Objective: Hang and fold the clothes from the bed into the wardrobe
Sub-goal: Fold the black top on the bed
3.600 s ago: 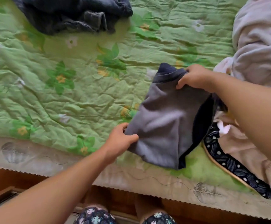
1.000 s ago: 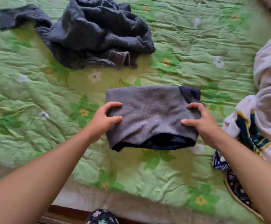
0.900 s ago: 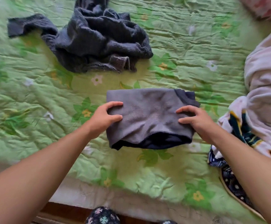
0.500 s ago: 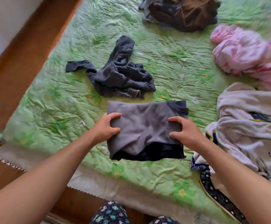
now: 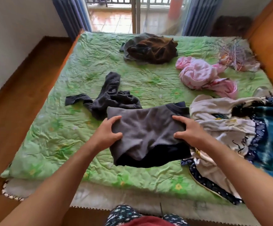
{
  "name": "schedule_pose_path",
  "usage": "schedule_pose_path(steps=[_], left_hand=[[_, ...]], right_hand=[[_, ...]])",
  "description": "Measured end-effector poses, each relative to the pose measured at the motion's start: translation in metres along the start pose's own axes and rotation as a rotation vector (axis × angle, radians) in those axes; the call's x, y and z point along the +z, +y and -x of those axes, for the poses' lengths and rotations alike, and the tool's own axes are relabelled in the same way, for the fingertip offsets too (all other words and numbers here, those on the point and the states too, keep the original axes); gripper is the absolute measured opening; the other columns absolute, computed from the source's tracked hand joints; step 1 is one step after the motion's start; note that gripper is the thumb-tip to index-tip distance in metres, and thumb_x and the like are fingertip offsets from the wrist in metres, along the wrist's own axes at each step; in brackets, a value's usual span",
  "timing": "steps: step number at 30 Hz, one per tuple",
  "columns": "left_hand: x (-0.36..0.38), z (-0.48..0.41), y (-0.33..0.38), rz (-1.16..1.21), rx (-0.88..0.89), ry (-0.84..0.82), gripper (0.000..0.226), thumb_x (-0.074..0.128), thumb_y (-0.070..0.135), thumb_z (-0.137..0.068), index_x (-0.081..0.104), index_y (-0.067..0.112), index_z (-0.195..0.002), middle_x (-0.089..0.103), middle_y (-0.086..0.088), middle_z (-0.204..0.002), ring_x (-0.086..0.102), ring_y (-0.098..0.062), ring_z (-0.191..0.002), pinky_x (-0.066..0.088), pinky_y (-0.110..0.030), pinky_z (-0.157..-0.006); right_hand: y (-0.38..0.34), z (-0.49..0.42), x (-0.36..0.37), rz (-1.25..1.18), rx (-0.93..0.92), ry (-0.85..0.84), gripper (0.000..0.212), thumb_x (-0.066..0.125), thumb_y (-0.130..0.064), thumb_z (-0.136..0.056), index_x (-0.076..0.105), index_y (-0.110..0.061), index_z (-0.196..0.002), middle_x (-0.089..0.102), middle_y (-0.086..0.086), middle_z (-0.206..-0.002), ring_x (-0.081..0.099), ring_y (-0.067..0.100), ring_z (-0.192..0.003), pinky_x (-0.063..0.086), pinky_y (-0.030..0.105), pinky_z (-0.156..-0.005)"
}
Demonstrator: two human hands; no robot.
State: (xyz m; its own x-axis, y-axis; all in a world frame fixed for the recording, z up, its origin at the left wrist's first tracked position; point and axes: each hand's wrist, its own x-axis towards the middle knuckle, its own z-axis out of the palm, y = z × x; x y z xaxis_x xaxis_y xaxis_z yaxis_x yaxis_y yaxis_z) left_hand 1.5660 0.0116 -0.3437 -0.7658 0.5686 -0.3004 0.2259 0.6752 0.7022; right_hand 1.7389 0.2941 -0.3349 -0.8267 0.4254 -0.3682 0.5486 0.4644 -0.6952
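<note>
The folded grey garment [image 5: 147,128] is held over the near middle of the bed [image 5: 59,131], a little in from the front edge, its dark lower fold sagging. The left hand [image 5: 106,136] grips its left side and the right hand [image 5: 189,134] its right. On each, the thumb and one finger curl over the top of the cloth; the other fingers are hidden beneath.

Just behind it, a crumpled dark garment [image 5: 113,98] lies partly covered by its far edge. To the right, a white and navy heap [image 5: 222,124] touches the right hand's side and runs to the bed's right edge, next to a teal cloth [image 5: 272,128]. A pink garment [image 5: 201,75] lies further back on the right, and a brown pile [image 5: 150,48] near the far edge.

Bare quilt shows along the left edge and across the front left corner. Wooden floor [image 5: 18,95] borders the left side.
</note>
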Motion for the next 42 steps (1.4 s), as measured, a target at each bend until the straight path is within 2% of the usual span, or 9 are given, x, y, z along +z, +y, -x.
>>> schedule_pose_path(steps=[11,14,18,22,27,32,36,40,42], left_hand=[[0.071,-0.023,0.161,-0.114,0.470,-0.374,0.069,0.073,0.014,-0.078,0.052,0.028,-0.142,0.056,-0.007,-0.129,0.056,-0.019,-0.116,0.046,-0.030,-0.100],[0.114,-0.002,0.211,-0.096,0.580,-0.508,0.078,0.068,0.026,-0.064,0.055,0.022,-0.140,0.059,-0.008,-0.128,0.058,-0.020,-0.115,0.049,-0.033,-0.100],[0.173,0.030,0.272,-0.141,0.711,-0.636,0.088,0.062,0.047,-0.053,0.054,0.030,-0.139,0.057,-0.007,-0.132,0.057,-0.024,-0.119,0.050,-0.045,-0.101],[0.225,0.076,0.333,-0.240,0.828,-0.693,0.068,0.074,0.025,-0.076,0.054,0.027,-0.141,0.058,-0.005,-0.127,0.055,-0.018,-0.112,0.046,-0.029,-0.096],[0.282,0.122,0.390,-0.254,0.923,-0.822,0.072,0.069,0.030,-0.069,0.054,0.035,-0.139,0.060,-0.001,-0.128,0.059,-0.019,-0.113,0.051,-0.041,-0.099],[0.339,0.165,0.434,-0.283,1.056,-0.969,0.066,0.069,0.018,-0.080,0.051,0.034,-0.142,0.055,0.002,-0.126,0.057,-0.017,-0.112,0.051,-0.036,-0.095],[0.390,0.205,0.475,-0.363,1.187,-1.090,0.064,0.069,0.014,-0.082,0.052,0.031,-0.142,0.058,0.002,-0.124,0.059,-0.014,-0.110,0.051,-0.032,-0.092],[0.443,0.251,0.521,-0.461,1.386,-1.199,0.063,0.071,0.021,-0.083,0.052,0.035,-0.141,0.059,0.002,-0.128,0.058,-0.013,-0.111,0.047,-0.029,-0.094],[0.467,0.275,0.546,-0.512,1.513,-1.243,0.061,0.071,0.023,-0.085,0.052,0.034,-0.141,0.059,0.003,-0.128,0.057,-0.012,-0.111,0.043,-0.025,-0.091]], right_hand=[[0.057,0.183,-0.056,-0.172,0.368,0.549,0.073,0.082,-0.010,-0.072,0.060,-0.027,-0.139,0.061,-0.001,-0.128,0.058,0.015,-0.117,0.043,0.023,-0.097],[0.080,0.246,-0.065,-0.229,0.476,0.688,0.072,0.082,-0.011,-0.071,0.061,-0.027,-0.138,0.059,0.001,-0.134,0.057,0.018,-0.123,0.045,0.031,-0.105],[0.106,0.321,-0.079,-0.267,0.587,0.845,0.068,0.080,-0.010,-0.075,0.061,-0.024,-0.139,0.059,-0.001,-0.136,0.054,0.014,-0.123,0.038,0.021,-0.096],[0.131,0.386,-0.090,-0.303,0.666,0.967,0.068,0.078,-0.012,-0.076,0.060,-0.025,-0.140,0.059,-0.001,-0.139,0.054,0.018,-0.126,0.041,0.027,-0.101],[0.159,0.457,-0.100,-0.393,0.749,1.087,0.067,0.076,-0.011,-0.080,0.056,-0.026,-0.143,0.058,-0.003,-0.134,0.051,0.010,-0.114,0.041,0.025,-0.095],[0.174,0.514,-0.094,-0.437,0.840,1.205,0.068,0.073,-0.010,-0.085,0.051,-0.028,-0.147,0.049,-0.008,-0.134,0.046,0.008,-0.113,0.038,0.025,-0.093],[0.182,0.556,-0.088,-0.490,0.942,1.320,0.068,0.074,-0.012,-0.083,0.052,-0.030,-0.145,0.045,-0.003,-0.145,0.053,0.016,-0.118,0.041,0.025,-0.088],[0.186,0.591,-0.088,-0.532,1.049,1.454,0.070,0.075,-0.012,-0.081,0.053,-0.029,-0.145,0.047,-0.007,-0.140,0.056,0.010,-0.112,0.040,0.007,-0.073],[0.186,0.606,-0.087,-0.566,1.108,1.522,0.070,0.074,-0.012,-0.081,0.052,-0.028,-0.145,0.047,-0.006,-0.139,0.055,0.009,-0.109,0.040,0.006,-0.069]])
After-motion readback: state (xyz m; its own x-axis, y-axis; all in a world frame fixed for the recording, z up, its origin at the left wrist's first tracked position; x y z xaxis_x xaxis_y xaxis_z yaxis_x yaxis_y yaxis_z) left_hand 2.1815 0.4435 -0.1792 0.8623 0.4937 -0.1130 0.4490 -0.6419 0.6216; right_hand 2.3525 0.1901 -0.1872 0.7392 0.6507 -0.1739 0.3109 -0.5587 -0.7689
